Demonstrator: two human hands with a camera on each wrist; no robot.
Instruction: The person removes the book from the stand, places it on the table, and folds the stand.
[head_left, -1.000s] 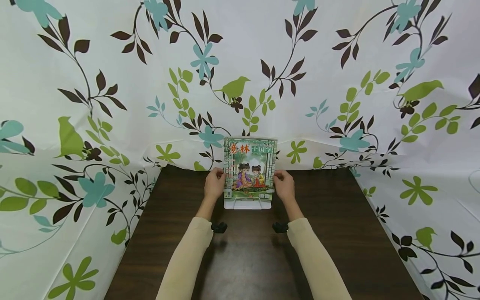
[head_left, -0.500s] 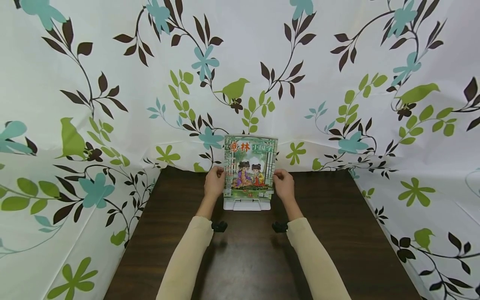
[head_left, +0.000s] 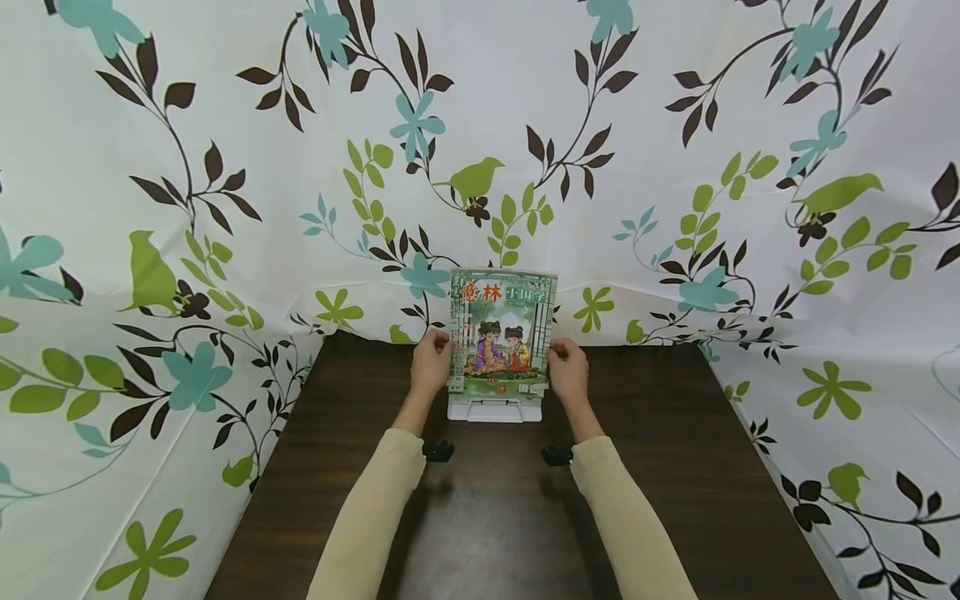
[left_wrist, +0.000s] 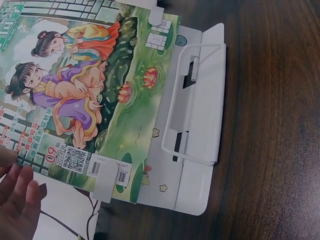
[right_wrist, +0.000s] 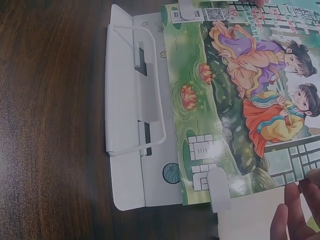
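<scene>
A magazine (head_left: 504,321) with two illustrated children on its green cover leans upright against a white book stand (head_left: 459,412). My left hand (head_left: 431,363) pinches its left edge, thumb in front; my right hand (head_left: 570,373) pinches the right edge opposite. In the left wrist view, the magazine's lower edge sits above the stand's ledge (left_wrist: 192,187), with a strip of the grey back plate (left_wrist: 159,172) showing between. A wire bar (left_wrist: 172,107) stands up at the ledge. White clips, one of them the near clip (left_wrist: 106,181), overlap the magazine's lower corners.
The dark wooden table (head_left: 487,517) extends in front and to both sides. Behind the stand hangs a white cloth (head_left: 480,100) printed with leaves, flowers and birds. A black wrist camera (head_left: 438,451) sits at each sleeve cuff.
The magazine has risen slightly on the stand, its lower edge moving up from the ledge. Both hands keep their grip at its sides, and the view has tilted a little.
</scene>
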